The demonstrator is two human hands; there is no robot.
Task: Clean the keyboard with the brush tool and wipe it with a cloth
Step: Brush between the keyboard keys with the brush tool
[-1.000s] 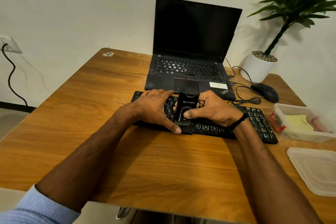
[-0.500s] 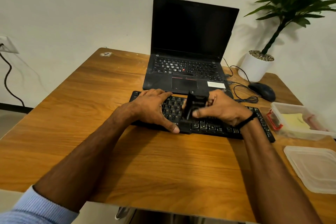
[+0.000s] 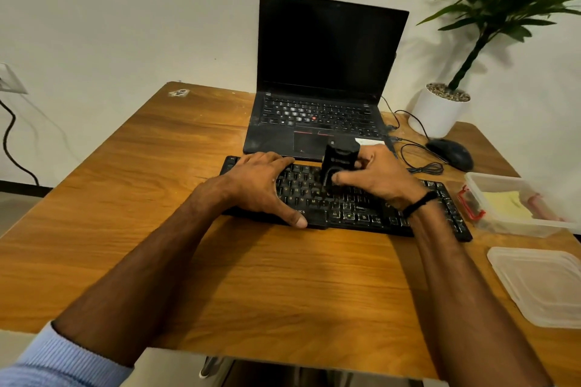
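A black keyboard lies across the wooden table in front of a laptop. My left hand lies flat on the keyboard's left half, fingers spread and thumb at its front edge. My right hand grips a black brush tool that stands upright on the keys near the keyboard's middle. The brush's lower end is hidden against the dark keys. A yellow cloth lies inside a clear container at the right.
An open black laptop stands behind the keyboard. A black mouse with its coiled cable and a white plant pot sit at the back right. The clear container and its separate lid lie at the right edge.
The brush tool in my right hand has shifted slightly away from me across the keys and stands more upright. My left hand has stayed flat on the keyboard.
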